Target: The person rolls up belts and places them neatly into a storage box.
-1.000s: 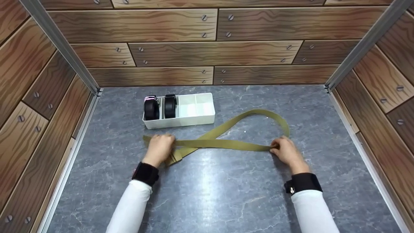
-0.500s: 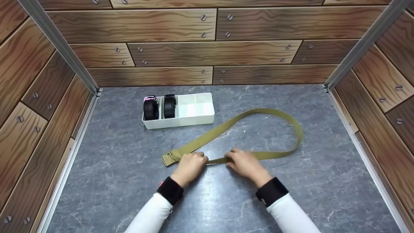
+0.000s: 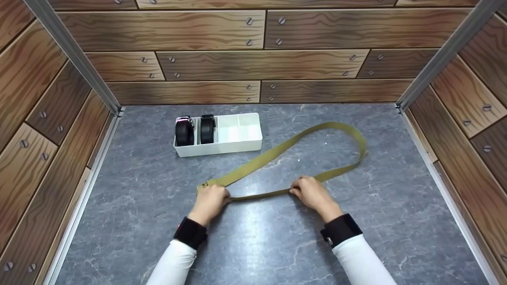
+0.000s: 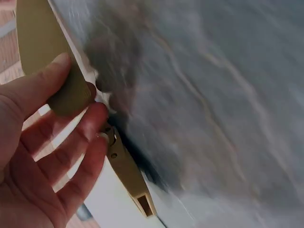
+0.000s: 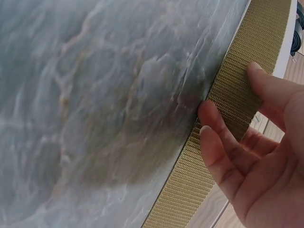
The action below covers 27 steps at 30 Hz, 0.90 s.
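An olive webbing belt (image 3: 263, 159) lies on the grey marbled surface in a long loop, bulging to the right in the head view. My left hand (image 3: 210, 202) pinches the belt's free end (image 4: 42, 38) between thumb and fingers. Close below those fingers, the left wrist view shows the belt's buckle (image 4: 130, 175), partly covered by the hand in the head view. My right hand (image 3: 315, 194) holds the strap further along, thumb on one face and fingers on the other, as the right wrist view shows. Between both hands the strap stands on edge, nearly straight.
Behind the belt stands a white divided box (image 3: 218, 149). Its left compartments hold two black rolled belts, one with a shiny buckle (image 3: 183, 132) and one with a dark top (image 3: 206, 131). Wood-patterned walls (image 3: 222, 65) close off the back and sides.
The right hand came in from the right along the strap, then moved slightly back right and up. The left hand went right, then back left near the buckle. The loop's far curve shifted away.
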Available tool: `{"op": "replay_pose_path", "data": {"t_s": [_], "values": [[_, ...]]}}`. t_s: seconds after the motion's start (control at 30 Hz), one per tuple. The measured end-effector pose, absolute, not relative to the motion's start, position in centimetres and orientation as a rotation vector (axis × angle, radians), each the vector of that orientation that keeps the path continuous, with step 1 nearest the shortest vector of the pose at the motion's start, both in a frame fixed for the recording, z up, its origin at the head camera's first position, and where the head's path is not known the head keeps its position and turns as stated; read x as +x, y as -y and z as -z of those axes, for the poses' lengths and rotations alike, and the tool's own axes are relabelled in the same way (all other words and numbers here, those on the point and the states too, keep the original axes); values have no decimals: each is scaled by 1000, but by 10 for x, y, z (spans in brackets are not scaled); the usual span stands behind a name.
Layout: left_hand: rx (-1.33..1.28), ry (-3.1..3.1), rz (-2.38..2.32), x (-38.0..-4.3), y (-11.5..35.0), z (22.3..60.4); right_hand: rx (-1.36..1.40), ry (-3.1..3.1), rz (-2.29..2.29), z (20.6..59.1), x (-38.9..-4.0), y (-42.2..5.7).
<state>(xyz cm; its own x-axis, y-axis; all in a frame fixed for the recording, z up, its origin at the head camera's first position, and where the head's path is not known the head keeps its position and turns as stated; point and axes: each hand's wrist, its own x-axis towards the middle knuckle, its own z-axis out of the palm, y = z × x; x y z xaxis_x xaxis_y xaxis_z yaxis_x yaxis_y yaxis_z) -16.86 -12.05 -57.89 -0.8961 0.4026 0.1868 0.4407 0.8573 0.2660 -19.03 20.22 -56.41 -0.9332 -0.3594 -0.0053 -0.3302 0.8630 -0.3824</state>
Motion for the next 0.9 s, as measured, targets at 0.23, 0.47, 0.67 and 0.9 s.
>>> {"op": "replay_pose_path", "data": {"t_s": [0.23,0.47,0.67,0.9], "values": [[-238,2919,439,-160,128,573,-511,-2980,513,563,-189,-196],[-16,3034,538,-157,109,572,-576,-2961,505,563,-185,-185],[93,3061,620,-165,97,568,-789,-2897,563,563,-179,-176],[-197,3093,653,-172,88,566,-903,-2874,578,565,-178,-167]]}}
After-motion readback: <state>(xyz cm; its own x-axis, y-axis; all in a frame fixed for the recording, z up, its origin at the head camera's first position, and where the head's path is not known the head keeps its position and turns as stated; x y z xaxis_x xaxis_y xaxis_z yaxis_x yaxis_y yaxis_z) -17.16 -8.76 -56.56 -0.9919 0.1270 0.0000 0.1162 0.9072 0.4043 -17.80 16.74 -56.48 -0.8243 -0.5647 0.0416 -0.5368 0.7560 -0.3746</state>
